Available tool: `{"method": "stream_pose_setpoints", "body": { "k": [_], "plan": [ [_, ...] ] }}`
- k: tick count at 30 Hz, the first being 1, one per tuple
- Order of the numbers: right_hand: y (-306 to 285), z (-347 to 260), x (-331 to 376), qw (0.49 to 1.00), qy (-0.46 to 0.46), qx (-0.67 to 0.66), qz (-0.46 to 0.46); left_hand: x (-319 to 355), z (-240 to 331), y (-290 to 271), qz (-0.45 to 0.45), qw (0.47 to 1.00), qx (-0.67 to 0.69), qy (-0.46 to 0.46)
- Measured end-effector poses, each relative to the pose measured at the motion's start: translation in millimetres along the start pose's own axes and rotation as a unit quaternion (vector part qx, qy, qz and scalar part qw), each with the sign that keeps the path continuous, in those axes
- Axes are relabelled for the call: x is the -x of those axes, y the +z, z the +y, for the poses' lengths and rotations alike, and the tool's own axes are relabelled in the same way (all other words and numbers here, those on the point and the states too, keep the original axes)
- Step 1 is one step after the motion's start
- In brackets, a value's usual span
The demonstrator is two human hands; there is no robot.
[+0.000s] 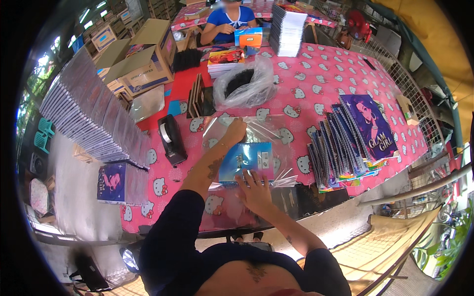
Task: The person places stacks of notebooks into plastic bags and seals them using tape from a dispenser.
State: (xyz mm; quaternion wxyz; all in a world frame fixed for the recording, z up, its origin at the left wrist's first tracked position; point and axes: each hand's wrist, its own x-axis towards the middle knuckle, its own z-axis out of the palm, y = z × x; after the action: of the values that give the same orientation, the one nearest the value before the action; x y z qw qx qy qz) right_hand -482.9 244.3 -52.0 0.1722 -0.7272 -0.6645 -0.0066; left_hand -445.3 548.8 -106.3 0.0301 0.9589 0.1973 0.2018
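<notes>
One blue notebook, amid clear plastic on the table, is best kept square by the right hand, spread, gripping nothing; any hold by the curled left hand cannot be told.

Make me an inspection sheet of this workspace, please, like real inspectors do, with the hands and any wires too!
Surface: pink table cover with cat-face prints.
Job's things: blue spiral notebook lying flat; clear plastic shows around it, over or under is hard to tell.
Clutter: black tape dispenser, leaning notebooks at right, tall notebook stack at left.
Hands: left hand at the plastic beyond the notebook, grip unclear; right hand spread at the notebook's near edge.
Cables: nothing seen.
Surroundings: person in blue across the table, red fan, cardboard box.
</notes>
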Motion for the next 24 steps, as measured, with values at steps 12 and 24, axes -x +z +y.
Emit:
{"method": "stream_pose_setpoints", "body": {
  "k": [12, 24],
  "plan": [
    [-3, 4, 0, 1.0, 0.001, 0.017, -0.003, -25, -6, -53, 0.01, 0.988, -0.088, 0.128],
    [-1, 6, -1, 0.999, -0.021, 0.013, 0.043, 21, 36, -116, -0.101, 0.983, 0.143, 0.061]
  ]
}}
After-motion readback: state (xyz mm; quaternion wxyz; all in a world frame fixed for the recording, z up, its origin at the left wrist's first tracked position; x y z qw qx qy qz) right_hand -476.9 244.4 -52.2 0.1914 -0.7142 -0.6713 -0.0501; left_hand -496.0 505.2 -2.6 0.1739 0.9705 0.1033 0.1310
